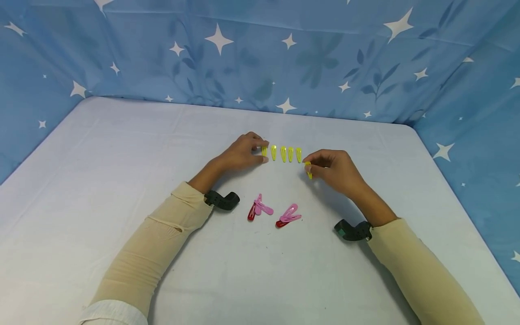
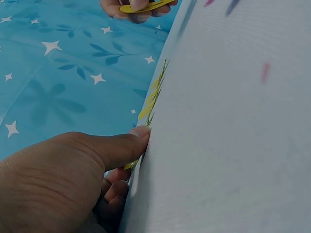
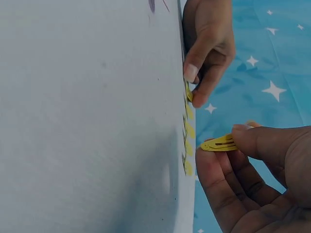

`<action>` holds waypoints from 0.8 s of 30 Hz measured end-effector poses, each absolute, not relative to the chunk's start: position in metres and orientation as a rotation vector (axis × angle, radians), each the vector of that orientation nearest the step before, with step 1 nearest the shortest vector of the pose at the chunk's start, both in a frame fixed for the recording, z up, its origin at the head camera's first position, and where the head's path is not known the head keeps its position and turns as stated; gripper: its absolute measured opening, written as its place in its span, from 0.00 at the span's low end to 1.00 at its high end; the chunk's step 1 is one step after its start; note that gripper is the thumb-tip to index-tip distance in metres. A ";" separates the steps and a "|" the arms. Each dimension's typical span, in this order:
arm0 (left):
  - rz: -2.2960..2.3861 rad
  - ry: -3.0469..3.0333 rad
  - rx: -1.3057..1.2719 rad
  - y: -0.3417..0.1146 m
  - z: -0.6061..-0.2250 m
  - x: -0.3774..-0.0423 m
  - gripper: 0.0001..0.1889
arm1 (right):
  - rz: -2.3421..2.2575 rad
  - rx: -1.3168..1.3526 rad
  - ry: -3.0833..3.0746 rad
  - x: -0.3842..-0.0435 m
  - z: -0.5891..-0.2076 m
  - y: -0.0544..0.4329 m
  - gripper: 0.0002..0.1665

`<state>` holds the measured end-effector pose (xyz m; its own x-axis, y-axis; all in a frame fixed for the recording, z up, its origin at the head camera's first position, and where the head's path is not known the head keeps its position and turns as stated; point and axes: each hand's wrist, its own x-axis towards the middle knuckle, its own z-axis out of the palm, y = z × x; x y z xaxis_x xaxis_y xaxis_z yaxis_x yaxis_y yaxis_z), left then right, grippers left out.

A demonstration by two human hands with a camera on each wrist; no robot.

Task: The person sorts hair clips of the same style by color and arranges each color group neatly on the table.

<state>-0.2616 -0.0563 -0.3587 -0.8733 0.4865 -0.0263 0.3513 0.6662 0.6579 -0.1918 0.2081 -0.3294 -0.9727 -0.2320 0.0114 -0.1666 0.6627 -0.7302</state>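
Several yellow snap hair clips (image 1: 283,154) lie side by side in a row on the white table. At the row's left end my left hand (image 1: 243,152) pinches the outermost yellow hair clip (image 1: 264,151), thumb at its near end and fingertip at its far end. Just past the right end, my right hand (image 1: 337,171) holds another yellow hair clip (image 3: 218,143) between thumb and fingers, raised off the table in the right wrist view. Fingers partly cover both clips.
Nearer the front lie two small groups of hair clips. The left one has pink clips (image 1: 265,208) and a red clip (image 1: 251,212); the right one has pink clips (image 1: 290,212) over a red clip (image 1: 281,224). A blue star-patterned curtain (image 1: 260,58) borders the table (image 1: 203,280).
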 end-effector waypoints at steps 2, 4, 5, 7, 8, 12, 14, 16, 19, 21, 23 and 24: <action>0.994 2.683 0.681 -0.056 -0.358 -0.262 0.28 | -1.222 -0.316 2.787 -0.195 -0.330 0.209 0.11; 0.989 2.687 0.684 -0.055 -0.358 -0.262 0.28 | -1.229 -0.299 2.784 -0.198 -0.330 0.210 0.12; 0.988 2.689 0.685 -0.055 -0.358 -0.262 0.28 | -1.231 -0.291 2.783 -0.200 -0.330 0.210 0.12; 0.985 2.691 0.684 -0.055 -0.358 -0.262 0.28 | -1.237 -0.273 2.783 -0.203 -0.330 0.211 0.13; 0.984 2.692 0.682 -0.055 -0.359 -0.262 0.28 | -1.241 -0.267 2.783 -0.204 -0.331 0.211 0.13; 0.981 2.695 0.677 -0.055 -0.361 -0.263 0.28 | -1.284 -0.229 2.782 -0.211 -0.332 0.211 0.13; 0.985 2.693 0.678 -0.056 -0.361 -0.263 0.28 | -1.305 -0.205 2.780 -0.214 -0.332 0.212 0.13; 0.995 2.688 0.675 -0.056 -0.361 -0.263 0.28 | -1.312 -0.182 2.782 -0.217 -0.333 0.211 0.13; 1.005 2.686 0.665 -0.056 -0.361 -0.263 0.28 | -1.306 -0.164 2.785 -0.222 -0.333 0.210 0.13; 1.007 2.689 0.660 -0.055 -0.361 -0.264 0.28 | -1.309 -0.154 2.783 -0.225 -0.334 0.209 0.14; 1.007 2.691 0.658 -0.055 -0.361 -0.263 0.28 | -1.319 -0.150 2.775 -0.228 -0.334 0.209 0.15; 1.007 2.690 0.655 -0.055 -0.361 -0.263 0.28 | -1.327 -0.143 2.773 -0.229 -0.335 0.209 0.15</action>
